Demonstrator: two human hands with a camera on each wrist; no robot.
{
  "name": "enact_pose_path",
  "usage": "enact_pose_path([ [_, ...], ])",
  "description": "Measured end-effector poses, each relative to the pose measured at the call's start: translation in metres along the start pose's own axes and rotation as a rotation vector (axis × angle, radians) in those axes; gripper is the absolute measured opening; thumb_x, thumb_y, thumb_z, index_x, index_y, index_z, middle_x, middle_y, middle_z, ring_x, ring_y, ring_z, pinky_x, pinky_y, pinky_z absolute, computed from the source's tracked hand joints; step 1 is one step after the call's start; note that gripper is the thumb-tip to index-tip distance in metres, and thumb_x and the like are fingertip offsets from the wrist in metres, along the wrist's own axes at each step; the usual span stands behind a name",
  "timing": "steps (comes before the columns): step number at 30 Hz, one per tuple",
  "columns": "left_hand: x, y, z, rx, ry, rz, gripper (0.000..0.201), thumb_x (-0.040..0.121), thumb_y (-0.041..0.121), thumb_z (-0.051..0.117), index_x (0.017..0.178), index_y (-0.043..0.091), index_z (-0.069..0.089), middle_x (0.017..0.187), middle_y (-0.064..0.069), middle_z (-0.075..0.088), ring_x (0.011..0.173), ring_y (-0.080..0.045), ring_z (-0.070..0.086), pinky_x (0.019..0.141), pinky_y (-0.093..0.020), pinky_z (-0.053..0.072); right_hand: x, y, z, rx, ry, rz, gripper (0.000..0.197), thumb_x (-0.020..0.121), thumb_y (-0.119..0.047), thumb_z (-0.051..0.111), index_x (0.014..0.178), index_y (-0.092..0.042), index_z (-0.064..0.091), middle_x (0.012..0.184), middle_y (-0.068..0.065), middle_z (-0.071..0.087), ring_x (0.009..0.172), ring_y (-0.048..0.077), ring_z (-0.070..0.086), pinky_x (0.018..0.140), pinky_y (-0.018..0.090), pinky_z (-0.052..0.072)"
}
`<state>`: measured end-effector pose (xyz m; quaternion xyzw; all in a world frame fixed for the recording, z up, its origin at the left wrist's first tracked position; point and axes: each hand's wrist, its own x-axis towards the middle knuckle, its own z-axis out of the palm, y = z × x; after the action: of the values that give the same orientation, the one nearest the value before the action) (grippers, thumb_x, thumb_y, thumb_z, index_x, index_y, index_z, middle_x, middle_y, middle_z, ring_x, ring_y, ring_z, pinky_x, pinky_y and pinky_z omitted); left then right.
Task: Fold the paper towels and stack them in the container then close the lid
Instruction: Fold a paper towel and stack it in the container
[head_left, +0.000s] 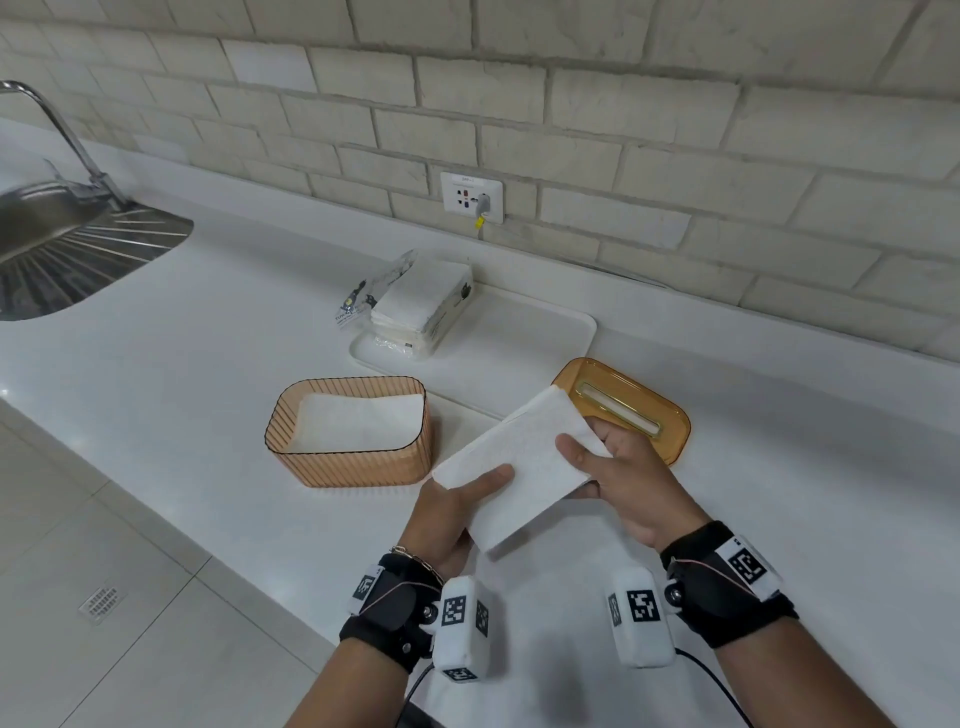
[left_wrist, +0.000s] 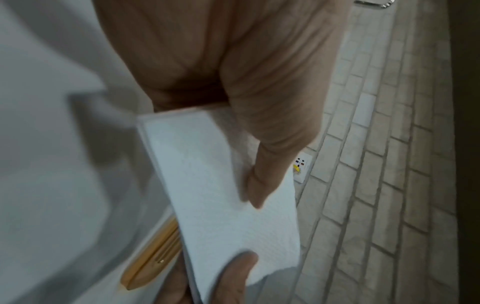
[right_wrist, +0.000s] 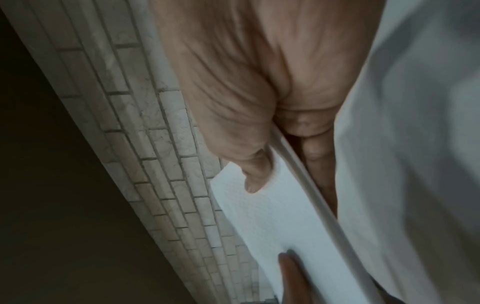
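Observation:
A folded white paper towel (head_left: 524, 467) (left_wrist: 223, 195) (right_wrist: 280, 218) is held flat above the counter by both hands. My left hand (head_left: 457, 509) pinches its near left end, thumb on top. My right hand (head_left: 618, 467) pinches its right side, thumb on top and fingers beneath. To the left stands the ribbed amber container (head_left: 291, 441), open, with folded towels (head_left: 358, 426) lying inside. Its amber lid (head_left: 649, 405) (left_wrist: 153, 261) lies on the counter behind my right hand. An opened pack of paper towels (head_left: 421, 301) sits on a white tray (head_left: 545, 338).
A steel sink with drainer (head_left: 78, 249) and tap (head_left: 57, 124) are at the far left. A wall socket (head_left: 471, 196) (left_wrist: 301, 166) sits on the brick-tile wall behind the tray. The white counter's front edge runs diagonally at the left, with tiled floor (head_left: 104, 597) below.

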<state>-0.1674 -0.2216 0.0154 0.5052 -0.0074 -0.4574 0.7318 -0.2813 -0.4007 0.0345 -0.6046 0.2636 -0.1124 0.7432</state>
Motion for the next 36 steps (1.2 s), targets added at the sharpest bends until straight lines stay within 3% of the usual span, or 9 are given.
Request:
enact_pose_path([
  [6,-0.016,0.038,-0.018,0.173,0.173,0.116,0.04,0.079,0.003,0.087,0.116,-0.002,0.072,0.111,-0.022,0.078,0.089,-0.038,0.078,0.057,-0.039,0.061,0.007,-0.01,0.018,-0.029,-0.116,0.085,0.023,0.102,-0.011,0.065,0.124,-0.009,0.069,0.115,0.008,0.079,0.104,0.024,0.077,0.078,0.042,0.066],
  [11,-0.03,0.095,-0.063,0.294,0.326,0.234,0.034,0.081,0.011,0.088,0.113,0.005,0.076,0.105,-0.013,0.081,0.095,-0.032,0.079,0.08,-0.046,0.064,0.024,-0.02,0.057,-0.133,-0.111,0.042,0.013,0.098,-0.006,0.071,0.108,-0.014,0.073,0.095,-0.006,0.081,0.078,-0.001,0.072,0.06,0.013,0.052],
  [16,-0.028,0.131,-0.106,0.382,0.436,0.256,0.021,0.086,0.006,0.083,0.106,0.005,0.077,0.092,-0.007,0.076,0.071,-0.021,0.07,0.064,-0.03,0.064,0.055,-0.023,0.118,-0.173,-0.025,0.004,0.016,0.095,-0.001,0.071,0.106,-0.013,0.071,0.099,0.0,0.081,0.086,0.01,0.074,0.066,0.017,0.054],
  [18,-0.019,0.14,-0.127,0.499,0.531,0.291,0.021,0.084,0.005,0.084,0.103,0.007,0.077,0.082,-0.007,0.07,0.066,-0.024,0.068,0.061,-0.033,0.065,0.065,-0.024,0.137,-0.262,-0.041,-0.007,0.02,0.092,-0.001,0.075,0.107,-0.013,0.07,0.097,0.0,0.081,0.083,0.01,0.075,0.064,0.018,0.054],
  [21,-0.005,0.154,-0.15,0.771,0.618,0.3,0.023,0.079,0.011,0.086,0.1,0.014,0.078,0.084,-0.004,0.08,0.061,-0.026,0.073,0.059,-0.04,0.065,0.08,-0.025,0.159,-0.457,-0.022,-0.011,0.03,0.087,-0.008,0.081,0.114,-0.015,0.07,0.096,0.0,0.08,0.09,0.017,0.077,0.079,0.031,0.061],
  [24,0.007,0.165,-0.158,0.975,0.613,0.26,0.026,0.079,0.013,0.086,0.102,0.019,0.074,0.087,-0.003,0.076,0.056,-0.02,0.07,0.046,-0.029,0.058,0.093,-0.032,0.175,-0.668,0.006,-0.043,0.032,0.088,-0.014,0.08,0.118,-0.015,0.07,0.095,-0.002,0.078,0.09,0.012,0.074,0.075,0.02,0.055],
  [28,0.022,0.17,-0.166,1.159,0.591,0.215,0.036,0.075,0.024,0.089,0.107,0.028,0.073,0.095,0.004,0.072,0.079,-0.022,0.071,0.071,-0.036,0.062,0.103,-0.038,0.189,-0.834,0.001,-0.005,0.038,0.087,-0.009,0.078,0.122,-0.015,0.064,0.096,-0.004,0.071,0.082,0.005,0.066,0.058,0.006,0.046],
  [33,0.028,0.163,-0.167,1.47,0.56,0.244,0.049,0.082,0.032,0.081,0.128,0.032,0.065,0.104,0.012,0.074,0.099,-0.017,0.069,0.077,-0.027,0.05,0.108,-0.036,0.201,-1.026,0.05,0.067,0.051,0.081,-0.008,0.079,0.128,-0.015,0.06,0.106,0.004,0.068,0.097,0.021,0.066,0.08,0.027,0.053],
  [36,0.032,0.158,-0.167,1.621,0.51,0.279,0.056,0.089,0.038,0.072,0.141,0.031,0.052,0.112,0.005,0.075,0.103,-0.023,0.07,0.083,-0.031,0.054,0.107,-0.035,0.208,-1.165,0.072,0.117,0.048,0.081,-0.008,0.076,0.123,-0.016,0.055,0.105,0.005,0.065,0.094,0.024,0.064,0.072,0.028,0.05],
])
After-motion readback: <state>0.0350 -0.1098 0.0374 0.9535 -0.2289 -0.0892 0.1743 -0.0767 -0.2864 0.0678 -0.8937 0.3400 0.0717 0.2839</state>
